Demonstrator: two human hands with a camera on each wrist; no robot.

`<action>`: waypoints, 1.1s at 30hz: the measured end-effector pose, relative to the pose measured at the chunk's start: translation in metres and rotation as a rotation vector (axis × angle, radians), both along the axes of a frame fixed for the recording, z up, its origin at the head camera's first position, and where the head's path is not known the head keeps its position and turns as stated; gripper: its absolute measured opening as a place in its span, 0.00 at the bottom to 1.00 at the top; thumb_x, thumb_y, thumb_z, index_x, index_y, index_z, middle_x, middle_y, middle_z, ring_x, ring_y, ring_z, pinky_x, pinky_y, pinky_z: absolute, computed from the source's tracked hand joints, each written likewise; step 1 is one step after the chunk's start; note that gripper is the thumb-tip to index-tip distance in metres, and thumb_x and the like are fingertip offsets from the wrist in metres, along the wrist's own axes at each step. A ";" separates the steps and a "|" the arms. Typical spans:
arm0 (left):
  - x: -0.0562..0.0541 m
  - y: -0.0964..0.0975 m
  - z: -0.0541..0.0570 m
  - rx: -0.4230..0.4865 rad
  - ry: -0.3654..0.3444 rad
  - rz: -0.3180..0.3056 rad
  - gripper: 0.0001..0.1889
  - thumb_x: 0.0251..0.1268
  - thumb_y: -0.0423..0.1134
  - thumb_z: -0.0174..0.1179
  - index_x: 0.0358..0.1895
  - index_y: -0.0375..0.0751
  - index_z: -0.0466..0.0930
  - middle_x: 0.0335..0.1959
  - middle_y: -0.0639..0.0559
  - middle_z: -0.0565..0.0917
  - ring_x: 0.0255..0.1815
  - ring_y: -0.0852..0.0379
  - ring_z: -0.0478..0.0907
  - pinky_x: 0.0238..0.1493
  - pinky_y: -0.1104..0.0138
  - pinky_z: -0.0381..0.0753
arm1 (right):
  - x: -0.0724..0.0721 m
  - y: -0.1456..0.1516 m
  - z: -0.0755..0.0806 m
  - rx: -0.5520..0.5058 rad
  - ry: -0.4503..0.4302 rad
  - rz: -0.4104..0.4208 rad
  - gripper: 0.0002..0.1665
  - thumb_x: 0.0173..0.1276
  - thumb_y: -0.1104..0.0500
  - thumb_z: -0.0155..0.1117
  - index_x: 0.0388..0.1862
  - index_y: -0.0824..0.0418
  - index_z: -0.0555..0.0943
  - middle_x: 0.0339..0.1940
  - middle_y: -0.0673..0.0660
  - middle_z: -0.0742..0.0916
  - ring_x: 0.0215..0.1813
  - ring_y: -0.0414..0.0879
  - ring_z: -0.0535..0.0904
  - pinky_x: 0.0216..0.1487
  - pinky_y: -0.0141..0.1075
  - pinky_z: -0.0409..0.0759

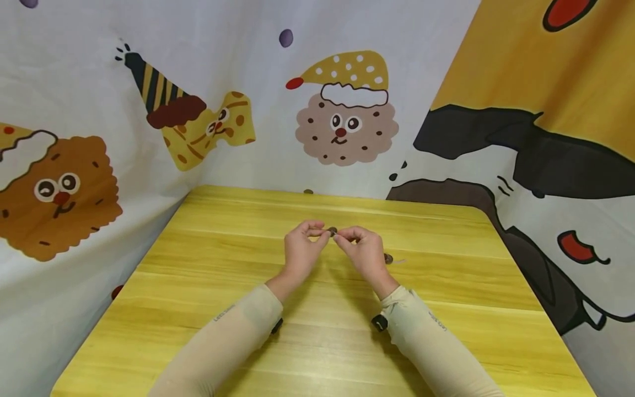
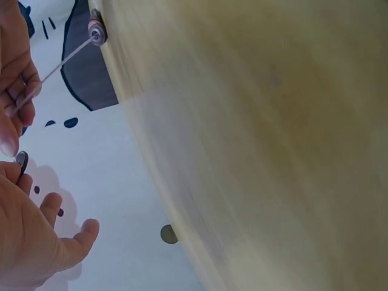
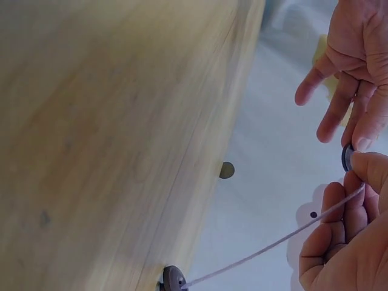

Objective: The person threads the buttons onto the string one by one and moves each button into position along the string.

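My left hand (image 1: 302, 245) pinches a small dark round button (image 1: 333, 231) between thumb and fingers, its other fingers spread in the left wrist view. Facing it, my right hand (image 1: 364, 251) holds a thin pale string (image 3: 273, 245) between thumb and forefinger, with the fingertips right at the button's edge. From the right hand the string runs down to some dark buttons (image 3: 174, 279) gathered at its other end. In the head view these threaded buttons (image 1: 388, 258) appear just beside the right wrist. The string's tip is hidden behind the fingers.
Both hands are over the far half of a yellow wood-grain table (image 1: 327, 336). A cartoon-printed cloth (image 1: 268, 171) hangs behind the table and along its sides. Dark wrist cameras (image 1: 379, 323) sit at the cuffs of the pale sleeves (image 1: 238, 331).
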State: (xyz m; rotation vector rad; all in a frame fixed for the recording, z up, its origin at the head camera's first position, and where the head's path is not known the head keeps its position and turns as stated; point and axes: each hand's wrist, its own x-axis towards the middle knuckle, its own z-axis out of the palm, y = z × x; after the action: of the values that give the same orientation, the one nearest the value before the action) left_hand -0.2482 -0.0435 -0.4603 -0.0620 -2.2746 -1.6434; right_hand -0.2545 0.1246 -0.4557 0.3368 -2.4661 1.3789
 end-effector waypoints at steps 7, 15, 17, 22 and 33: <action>0.000 0.001 -0.004 -0.054 0.047 0.003 0.11 0.70 0.39 0.74 0.51 0.39 0.90 0.42 0.47 0.95 0.11 0.66 0.70 0.15 0.75 0.67 | -0.001 -0.001 -0.002 0.001 0.011 -0.002 0.05 0.71 0.55 0.78 0.38 0.56 0.94 0.36 0.53 0.94 0.39 0.45 0.84 0.38 0.29 0.79; 0.002 0.002 -0.003 -0.103 0.083 0.012 0.08 0.71 0.39 0.73 0.48 0.42 0.91 0.40 0.48 0.95 0.08 0.67 0.63 0.13 0.76 0.61 | -0.001 -0.002 -0.002 -0.011 -0.003 -0.013 0.05 0.72 0.56 0.77 0.39 0.57 0.94 0.36 0.54 0.94 0.39 0.46 0.84 0.37 0.29 0.79; 0.002 0.001 -0.003 -0.105 0.084 0.011 0.08 0.71 0.38 0.73 0.48 0.42 0.91 0.40 0.47 0.95 0.08 0.68 0.62 0.13 0.76 0.60 | -0.001 -0.002 -0.003 -0.015 -0.001 -0.016 0.05 0.71 0.56 0.78 0.39 0.57 0.94 0.36 0.54 0.95 0.39 0.45 0.84 0.36 0.28 0.78; 0.002 0.001 -0.005 -0.116 0.090 -0.002 0.07 0.72 0.38 0.72 0.48 0.42 0.91 0.41 0.47 0.95 0.08 0.68 0.62 0.13 0.76 0.60 | -0.001 -0.003 -0.003 -0.027 0.012 -0.016 0.06 0.71 0.56 0.78 0.39 0.57 0.94 0.36 0.54 0.94 0.39 0.43 0.84 0.38 0.28 0.79; 0.001 0.002 -0.005 -0.136 0.120 -0.005 0.08 0.72 0.37 0.72 0.48 0.39 0.91 0.41 0.47 0.95 0.09 0.69 0.61 0.13 0.76 0.60 | 0.000 -0.003 -0.003 -0.011 0.013 -0.011 0.05 0.71 0.56 0.78 0.39 0.56 0.94 0.36 0.54 0.94 0.39 0.45 0.84 0.39 0.28 0.79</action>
State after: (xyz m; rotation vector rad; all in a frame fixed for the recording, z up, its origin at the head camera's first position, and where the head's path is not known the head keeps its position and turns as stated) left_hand -0.2467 -0.0412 -0.4657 -0.1936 -2.2930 -1.4442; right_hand -0.2549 0.1215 -0.4589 0.3279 -2.4460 1.3806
